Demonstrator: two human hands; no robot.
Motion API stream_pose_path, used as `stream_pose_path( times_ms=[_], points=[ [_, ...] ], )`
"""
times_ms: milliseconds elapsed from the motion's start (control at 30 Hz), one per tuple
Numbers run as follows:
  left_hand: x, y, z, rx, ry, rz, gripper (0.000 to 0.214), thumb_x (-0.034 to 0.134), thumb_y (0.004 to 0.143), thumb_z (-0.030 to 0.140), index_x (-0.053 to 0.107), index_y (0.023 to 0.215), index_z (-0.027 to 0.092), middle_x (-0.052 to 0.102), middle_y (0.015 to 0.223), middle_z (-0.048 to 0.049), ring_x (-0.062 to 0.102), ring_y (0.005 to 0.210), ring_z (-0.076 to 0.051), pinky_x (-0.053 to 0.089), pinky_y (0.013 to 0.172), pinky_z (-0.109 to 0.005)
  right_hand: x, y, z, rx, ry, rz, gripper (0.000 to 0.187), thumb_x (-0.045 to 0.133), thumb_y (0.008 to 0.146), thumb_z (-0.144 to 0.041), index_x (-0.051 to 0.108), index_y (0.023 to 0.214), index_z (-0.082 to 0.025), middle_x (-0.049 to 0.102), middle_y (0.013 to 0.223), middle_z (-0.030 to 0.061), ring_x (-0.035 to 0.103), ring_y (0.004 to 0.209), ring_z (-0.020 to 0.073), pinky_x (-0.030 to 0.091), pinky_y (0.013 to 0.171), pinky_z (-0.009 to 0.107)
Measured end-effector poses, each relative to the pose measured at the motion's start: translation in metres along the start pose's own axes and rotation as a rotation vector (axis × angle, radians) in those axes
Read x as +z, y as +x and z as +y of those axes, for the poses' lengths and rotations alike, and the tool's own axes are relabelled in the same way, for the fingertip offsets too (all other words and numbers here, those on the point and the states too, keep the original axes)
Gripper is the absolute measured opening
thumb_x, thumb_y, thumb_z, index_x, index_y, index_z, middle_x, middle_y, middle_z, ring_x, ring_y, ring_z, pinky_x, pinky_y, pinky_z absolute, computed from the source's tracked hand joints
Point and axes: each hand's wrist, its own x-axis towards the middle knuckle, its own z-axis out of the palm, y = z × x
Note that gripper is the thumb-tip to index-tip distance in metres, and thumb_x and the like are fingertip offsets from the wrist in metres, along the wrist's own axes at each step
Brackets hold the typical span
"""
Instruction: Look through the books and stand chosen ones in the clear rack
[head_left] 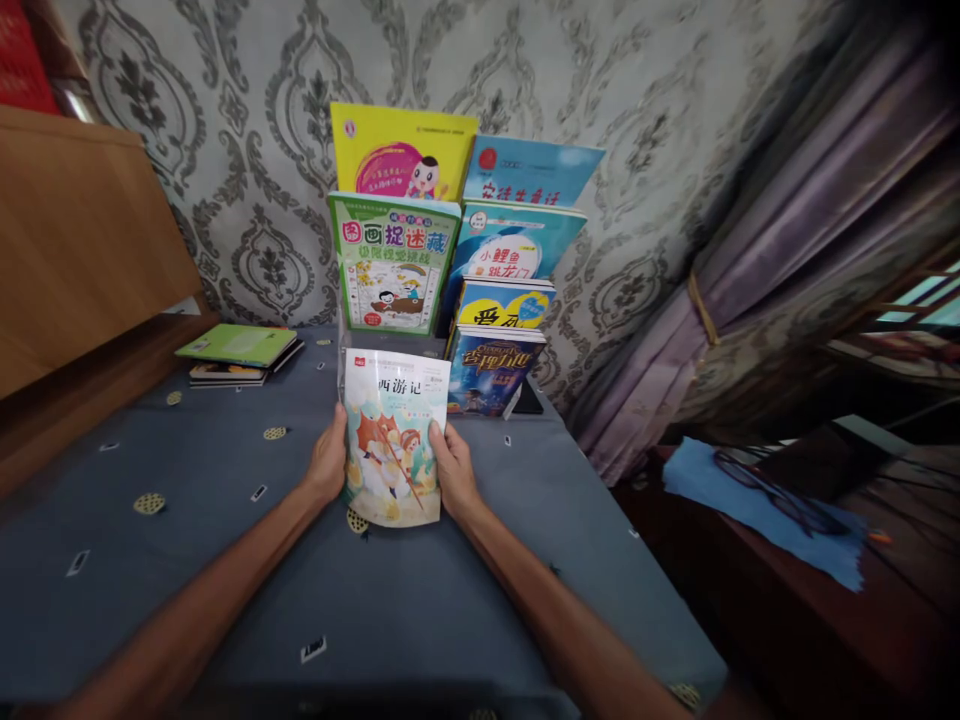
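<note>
Between my two hands stands a book (394,450) with a pale cover showing a figure in a red cape. My left hand (328,455) grips its left edge, and my right hand (453,462) grips the right edge with the thumb on the cover. Right behind it, a tiered stand, mostly hidden, carries more books: a green picture book (394,265) and a yellow book (405,150) above. To the right are a light-blue book (532,170), a teal book (517,240), a yellow-and-blue book (502,303) and a dark-blue book (495,370).
A small stack of books (240,345) lies at the left on the grey patterned cloth (225,560). A wooden panel (90,220) rises at the far left. At the right are a tied curtain (697,290) and glasses (780,490) on a blue cloth (697,470).
</note>
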Motion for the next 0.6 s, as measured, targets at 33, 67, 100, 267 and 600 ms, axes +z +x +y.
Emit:
stream_pose_path(
  times_ms=[33, 67, 100, 267, 600],
  points=[
    [0.000, 0.000, -0.001, -0.021, -0.009, -0.007, 0.069, 0.045, 0.086, 0.074, 0.070, 0.112, 0.015, 0.075, 0.112, -0.0121, 0.070, 0.107, -0.027, 0.057, 0.094, -0.041, 0.000, -0.001, -0.001, 0.014, 0.015, -0.006, 0.055, 0.071, 0.073, -0.064, 0.066, 0.107, -0.021, 0.077, 0.096, 0.0059, 0.070, 0.096, 0.0287, 0.058, 0.080, 0.041],
    [-0.001, -0.001, -0.001, -0.041, -0.018, -0.014, 0.069, 0.045, 0.086, 0.074, 0.070, 0.111, 0.015, 0.075, 0.111, -0.0123, 0.070, 0.106, -0.028, 0.057, 0.093, -0.041, 0.000, -0.002, -0.002, 0.025, 0.024, -0.012, 0.055, 0.072, 0.073, -0.064, 0.066, 0.108, -0.021, 0.077, 0.095, 0.0059, 0.070, 0.096, 0.0289, 0.059, 0.079, 0.041],
    [-0.001, -0.001, -0.001, -0.059, -0.029, -0.020, 0.069, 0.046, 0.086, 0.074, 0.070, 0.111, 0.015, 0.075, 0.111, -0.0125, 0.070, 0.106, -0.028, 0.058, 0.092, -0.041, -0.001, -0.003, -0.003, 0.031, 0.031, -0.016, 0.055, 0.072, 0.072, -0.063, 0.066, 0.108, -0.021, 0.077, 0.095, 0.0058, 0.071, 0.096, 0.0291, 0.059, 0.079, 0.041],
    [-0.001, -0.006, 0.006, -0.148, -0.107, -0.043, 0.060, 0.049, 0.088, 0.067, 0.070, 0.109, 0.015, 0.075, 0.108, -0.0133, 0.073, 0.098, -0.028, 0.060, 0.087, -0.043, -0.009, -0.006, -0.005, 0.034, 0.026, -0.011, 0.055, 0.074, 0.072, -0.062, 0.067, 0.107, -0.020, 0.077, 0.095, 0.0058, 0.072, 0.094, 0.0291, 0.060, 0.079, 0.041],
    [-0.009, 0.002, -0.003, -0.118, 0.125, -0.097, 0.042, 0.049, 0.088, 0.053, 0.063, 0.105, 0.016, 0.075, 0.098, -0.0117, 0.072, 0.090, -0.027, 0.059, 0.078, -0.040, -0.021, -0.002, 0.005, 0.180, 0.045, 0.021, 0.055, 0.075, 0.067, -0.066, 0.068, 0.096, -0.021, 0.078, 0.093, 0.0063, 0.073, 0.092, 0.0300, 0.060, 0.078, 0.041]
  ],
)
